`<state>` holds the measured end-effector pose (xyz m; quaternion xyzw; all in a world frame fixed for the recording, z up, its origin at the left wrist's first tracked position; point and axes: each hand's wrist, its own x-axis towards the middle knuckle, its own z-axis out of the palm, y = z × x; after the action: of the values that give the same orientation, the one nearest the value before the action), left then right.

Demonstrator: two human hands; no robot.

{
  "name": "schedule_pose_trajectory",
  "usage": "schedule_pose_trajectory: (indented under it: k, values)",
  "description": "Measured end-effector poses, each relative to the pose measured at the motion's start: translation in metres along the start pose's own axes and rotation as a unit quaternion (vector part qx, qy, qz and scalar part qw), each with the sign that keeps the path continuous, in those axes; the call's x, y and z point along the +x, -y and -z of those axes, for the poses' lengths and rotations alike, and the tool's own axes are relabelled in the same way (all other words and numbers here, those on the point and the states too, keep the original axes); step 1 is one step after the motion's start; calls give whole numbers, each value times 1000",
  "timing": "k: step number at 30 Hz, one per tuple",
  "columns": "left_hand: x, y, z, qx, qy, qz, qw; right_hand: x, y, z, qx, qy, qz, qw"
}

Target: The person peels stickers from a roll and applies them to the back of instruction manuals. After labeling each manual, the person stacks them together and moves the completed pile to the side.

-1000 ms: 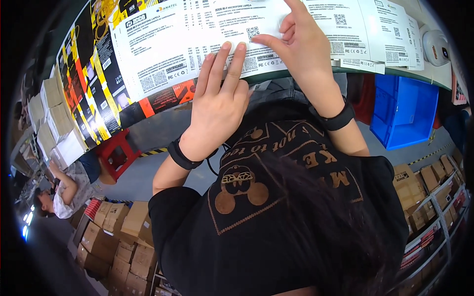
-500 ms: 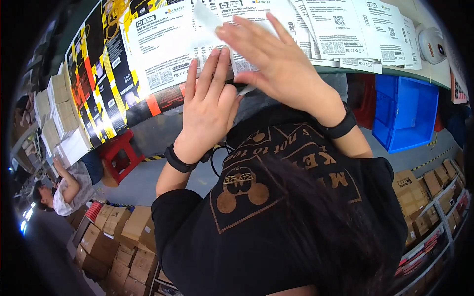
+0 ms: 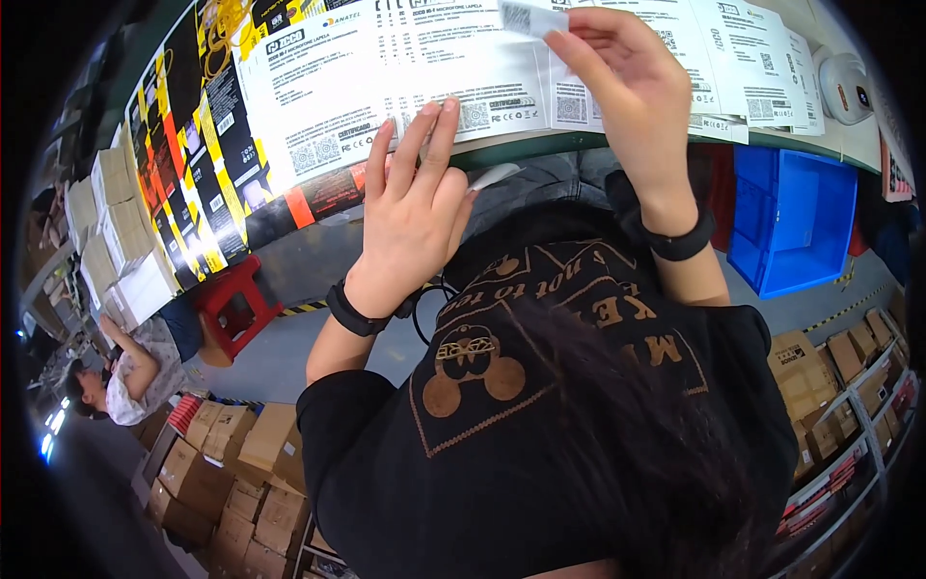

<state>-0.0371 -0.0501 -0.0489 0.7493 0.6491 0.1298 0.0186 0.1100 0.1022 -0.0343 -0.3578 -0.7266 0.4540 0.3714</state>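
My left hand (image 3: pixel 410 212) lies over the near edge of white printed sheets (image 3: pixel 323 92), fingertips on the paper. A white slip (image 3: pixel 498 176) sticks out beside its thumb, past the table edge, apparently held in the curled part of the hand; its other end is hidden. My right hand (image 3: pixel 641 92) is raised over the sheets farther right, thumb and fingers pinching a small white label (image 3: pixel 531 17) with a printed square code. The sheets overlap in a row, with black text and codes near their lower edges.
Black-and-yellow printed packaging (image 3: pixel 198 164) lies left of the sheets, with yellow bands (image 3: pixel 227 34) on it. A round white device (image 3: pixel 846 87) stands at the table's right end. Below are a blue crate (image 3: pixel 791 227) and a red stool (image 3: pixel 236 304). A co-worker (image 3: pixel 140 372) is at left; cardboard boxes (image 3: pixel 275 444) stand behind.
My right hand has moved right and away from my left hand, carrying the small label off to the right. My left hand has barely shifted; more of the slip beside its thumb shows.
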Motion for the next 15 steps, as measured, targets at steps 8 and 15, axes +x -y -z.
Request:
schedule_pose_trajectory:
  k: [8, 15]
  values:
    - [-1, -1, -2, 3, 6, 8, 1000, 0, -45, -17, 131, 53, -149, 979]
    - [-1, -1, -3, -9, 3, 12, 1000, -1, -42, -26, 109, 28, -158, 981]
